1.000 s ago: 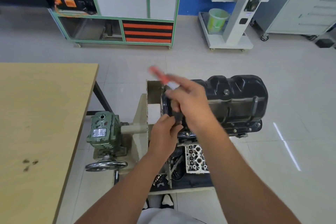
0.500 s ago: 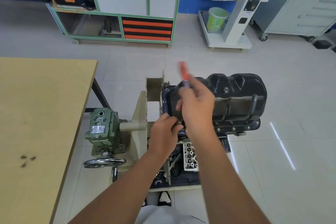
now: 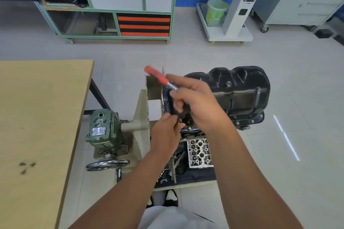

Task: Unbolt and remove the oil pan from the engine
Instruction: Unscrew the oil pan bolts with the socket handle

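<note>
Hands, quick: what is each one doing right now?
Left hand: fingers pinched at the oil pan edge; what it holds is hidden.
Right hand: grips the red-handled tool.

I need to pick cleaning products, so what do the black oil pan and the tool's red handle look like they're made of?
Oil pan: seemingly stamped metal, glossy black coat, with pressed ribs and sheen. Red handle, held by the right hand: probably plastic or rubber, matte; blurred.

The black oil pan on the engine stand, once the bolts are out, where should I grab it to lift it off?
Probably by the two long flanged edges of the oil pan, one hand per side, coming from above. It sits sump-up on the engine, and its bulged, ribbed top looks awkward to grip. For now the right hand holds the red-handled wrench and the left hand works at the near-left corner.
</note>
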`<state>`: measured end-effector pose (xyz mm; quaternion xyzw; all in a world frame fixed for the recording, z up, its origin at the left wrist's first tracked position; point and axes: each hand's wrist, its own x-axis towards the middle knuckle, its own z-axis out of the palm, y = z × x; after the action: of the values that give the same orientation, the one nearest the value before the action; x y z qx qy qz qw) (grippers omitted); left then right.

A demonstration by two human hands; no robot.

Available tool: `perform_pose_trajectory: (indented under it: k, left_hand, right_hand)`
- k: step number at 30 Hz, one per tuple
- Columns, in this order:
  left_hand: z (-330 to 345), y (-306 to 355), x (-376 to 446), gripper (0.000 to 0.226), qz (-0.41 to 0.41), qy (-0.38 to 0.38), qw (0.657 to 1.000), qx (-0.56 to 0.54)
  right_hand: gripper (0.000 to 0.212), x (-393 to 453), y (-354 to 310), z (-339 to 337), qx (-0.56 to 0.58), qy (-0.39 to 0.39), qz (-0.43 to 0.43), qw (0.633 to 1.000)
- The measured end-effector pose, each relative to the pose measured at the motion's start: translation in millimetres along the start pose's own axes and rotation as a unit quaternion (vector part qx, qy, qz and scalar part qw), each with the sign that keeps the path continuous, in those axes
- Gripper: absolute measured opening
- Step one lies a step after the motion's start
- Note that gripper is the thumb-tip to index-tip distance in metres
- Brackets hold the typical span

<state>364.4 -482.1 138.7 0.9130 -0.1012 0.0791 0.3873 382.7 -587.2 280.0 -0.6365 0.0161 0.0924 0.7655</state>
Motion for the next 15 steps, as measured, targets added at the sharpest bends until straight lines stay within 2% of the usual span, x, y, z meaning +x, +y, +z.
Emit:
perform_pose_trajectory:
  k: [2, 3, 4, 6, 7, 8, 9, 11, 12, 13, 15]
  left_hand:
    - [0, 3, 4, 0.008, 0.006, -0.009, 1.000, 0.000]
    - [-1, 5, 5, 0.006, 0.005, -0.018, 1.000, -0.009]
    - [-3, 4, 6, 0.009, -0.003, -0.028, 0.999, -0.016]
    - [-10, 3, 7, 0.027, -0.032, -0.065, 0.996, -0.058]
    - [-16, 5, 7, 0.023, -0.042, -0.081, 0.989, -0.117]
    - [-23, 8, 8, 0.009, -0.041, -0.095, 0.972, -0.210]
    - [-33, 13, 9, 0.010, -0.023, -0.099, 0.956, -0.275]
    - [-50, 28, 16, 0.038, 0.055, -0.119, 0.937, -0.323]
    - [-57, 35, 20, 0.044, 0.091, -0.135, 0.933, -0.320]
    - [-62, 43, 24, 0.044, 0.121, -0.145, 0.936, -0.296]
    - [-64, 49, 30, 0.035, 0.150, -0.129, 0.948, -0.250]
  right_hand:
    - [0.042, 3, 3, 9, 0.067, 0.238, -0.047, 0.968]
    - [0.043, 2, 7, 13, 0.066, 0.308, -0.062, 0.947]
    - [0.049, -1, 11, 16, 0.055, 0.323, -0.069, 0.942]
    - [0.072, -5, 14, 21, 0.054, 0.285, -0.044, 0.956]
    - [0.080, -9, 14, 23, 0.036, 0.267, -0.035, 0.962]
    - [0.076, -14, 14, 23, -0.006, 0.252, -0.037, 0.967]
    - [0.061, -17, 12, 23, -0.084, 0.247, -0.046, 0.964]
    - [0.026, -24, 10, 21, -0.257, 0.273, -0.065, 0.925]
    - [0.025, -28, 9, 18, -0.322, 0.279, -0.065, 0.902]
    - [0.033, -33, 7, 15, -0.371, 0.277, -0.059, 0.885]
    - [0.047, -45, 2, 12, -0.447, 0.264, -0.030, 0.854]
